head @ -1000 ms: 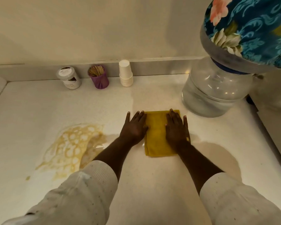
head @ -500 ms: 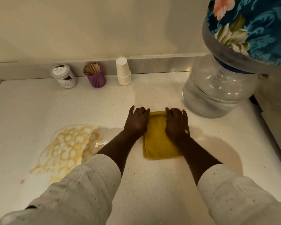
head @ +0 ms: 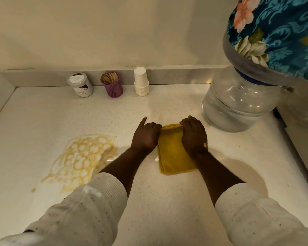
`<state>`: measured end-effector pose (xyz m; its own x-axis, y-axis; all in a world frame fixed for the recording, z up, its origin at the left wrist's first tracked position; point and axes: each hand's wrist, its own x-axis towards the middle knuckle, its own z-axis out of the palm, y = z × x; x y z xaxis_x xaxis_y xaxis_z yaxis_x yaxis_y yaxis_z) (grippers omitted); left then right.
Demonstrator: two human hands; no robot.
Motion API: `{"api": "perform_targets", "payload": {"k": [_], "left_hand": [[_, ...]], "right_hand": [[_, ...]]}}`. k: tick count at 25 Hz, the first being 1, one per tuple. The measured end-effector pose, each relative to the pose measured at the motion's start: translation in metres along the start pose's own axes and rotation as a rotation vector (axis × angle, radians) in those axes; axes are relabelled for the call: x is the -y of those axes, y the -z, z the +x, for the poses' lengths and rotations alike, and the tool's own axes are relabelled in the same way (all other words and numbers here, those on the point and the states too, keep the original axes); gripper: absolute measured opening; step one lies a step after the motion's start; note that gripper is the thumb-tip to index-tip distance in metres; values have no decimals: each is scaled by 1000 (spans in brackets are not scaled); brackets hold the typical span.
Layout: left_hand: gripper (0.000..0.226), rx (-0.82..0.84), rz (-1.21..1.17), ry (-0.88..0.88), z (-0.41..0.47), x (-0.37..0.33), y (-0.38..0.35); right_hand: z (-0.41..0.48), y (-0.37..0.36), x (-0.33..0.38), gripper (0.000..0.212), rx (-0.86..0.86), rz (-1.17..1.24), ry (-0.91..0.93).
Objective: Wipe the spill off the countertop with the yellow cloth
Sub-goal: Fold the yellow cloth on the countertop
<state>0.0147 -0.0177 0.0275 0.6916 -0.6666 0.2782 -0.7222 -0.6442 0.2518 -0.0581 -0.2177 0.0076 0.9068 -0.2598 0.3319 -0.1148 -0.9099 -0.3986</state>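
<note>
A folded yellow cloth (head: 172, 153) lies flat on the white speckled countertop (head: 43, 118), a little right of centre. My left hand (head: 145, 136) sits at the cloth's far left corner, fingers curled onto its edge and the index finger pointing away. On the far right corner my right hand (head: 194, 135) has its fingers curled over the cloth's far edge. A foamy tan spill (head: 82, 157) spreads on the countertop to the left of my left forearm, apart from the cloth.
Against the back ledge stand a grey-lidded jar (head: 80, 85), a purple toothpick holder (head: 112, 85) and a stack of white paper cups (head: 141, 81). A large clear water bottle (head: 238, 105) under a floral cover (head: 277, 32) stands right of the cloth. Walls close the back and left.
Both hands went from lying flat on the cloth to curling their fingers over its far edge. The cloth itself has stayed in place.
</note>
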Motion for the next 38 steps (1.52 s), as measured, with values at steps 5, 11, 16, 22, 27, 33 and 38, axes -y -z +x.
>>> {"api": "perform_targets", "payload": {"k": [5,11,16,22,27,33,38], "left_hand": [[22,-53,49,28,-22,14,33],[22,-130,94,69,-51,36,82],[22,-164,77,56,-94,53,108],[22,-263,-31,-17,-140,83,146],[24,-285,-31,-69,-176,114,188],[30,-299,-19,-102,-205,141,222],[27,-259,9,-64,-198,152,221]], "right_hand": [[2,5,38,23,-130,29,113],[0,12,89,24,-139,45,193],[-20,16,140,26,-150,39,183],[-49,22,211,38,-249,32,145],[-77,21,273,38,-297,24,112],[-98,21,323,40,-315,26,129],[-87,14,327,38,-267,-18,123]]}}
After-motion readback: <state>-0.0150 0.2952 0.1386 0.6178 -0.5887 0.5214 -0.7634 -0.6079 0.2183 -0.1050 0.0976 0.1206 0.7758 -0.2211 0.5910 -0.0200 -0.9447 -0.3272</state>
